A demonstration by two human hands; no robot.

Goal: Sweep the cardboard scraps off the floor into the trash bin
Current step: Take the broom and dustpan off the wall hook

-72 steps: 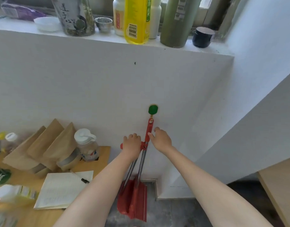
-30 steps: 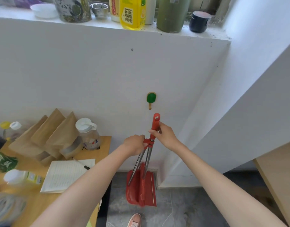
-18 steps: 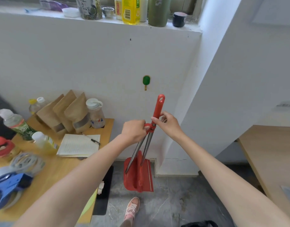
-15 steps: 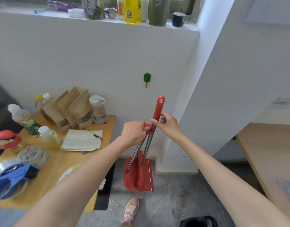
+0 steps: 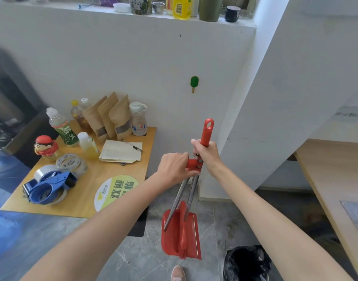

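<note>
We seem to stand in a small shop's back corner. We see tape rolls (image 5: 69, 162), a tape dispenser (image 5: 48, 184), a notebook (image 5: 121, 152) and a welcome sticker (image 5: 115, 190) on one wooden table (image 5: 83, 199).

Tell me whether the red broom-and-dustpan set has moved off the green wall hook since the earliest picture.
Yes. The red broom-and-dustpan set hung on the green wall hook; now both hands hold it below and clear of the hook.

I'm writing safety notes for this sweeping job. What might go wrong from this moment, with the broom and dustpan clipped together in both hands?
1. The red dustpan hangs close to the black-lined trash bin and could knock it.
2. Pulling the red-handled broom free with the right hand and left hand may make it jerk toward the wooden side table and topple the clear plastic bottles.
</note>
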